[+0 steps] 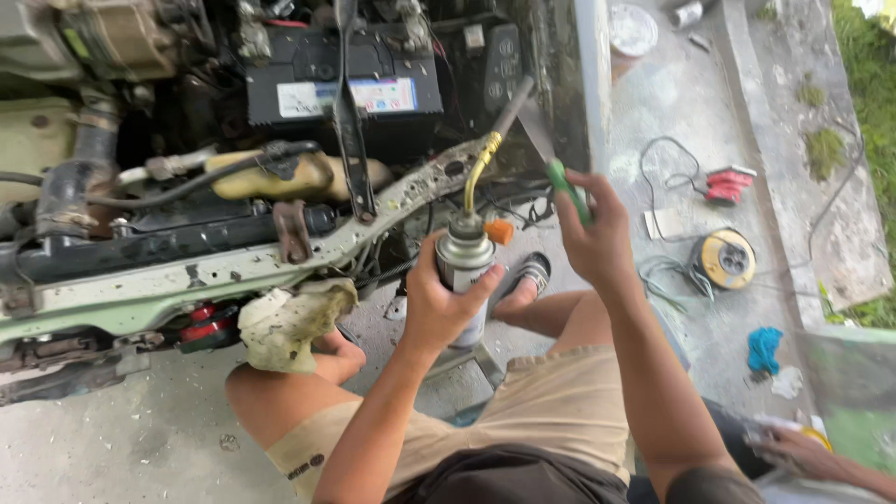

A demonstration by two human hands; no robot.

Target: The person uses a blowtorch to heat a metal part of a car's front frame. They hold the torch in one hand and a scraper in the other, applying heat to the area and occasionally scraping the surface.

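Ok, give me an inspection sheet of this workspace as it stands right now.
Surface: bare concrete floor, stained.
Job's things: gas torch canister with brass nozzle, upright in left hand; green-handled scraper in right hand, blade at car frame rail.
Clutter: dirty rag on knee, blue cloth, yellow reel.
Grippers: both hands closed on tools.
Cables: loose wires on floor.
Surroundings: car battery, grass, another person's hand.

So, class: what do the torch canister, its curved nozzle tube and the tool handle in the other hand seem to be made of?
Torch canister in the left hand: probably metal, going by its silvery, glossy top. Nozzle tube: looks like brass, being yellow and shiny. Tool handle in the right hand: likely plastic, being bright green and smooth; its blade is too blurred to judge.
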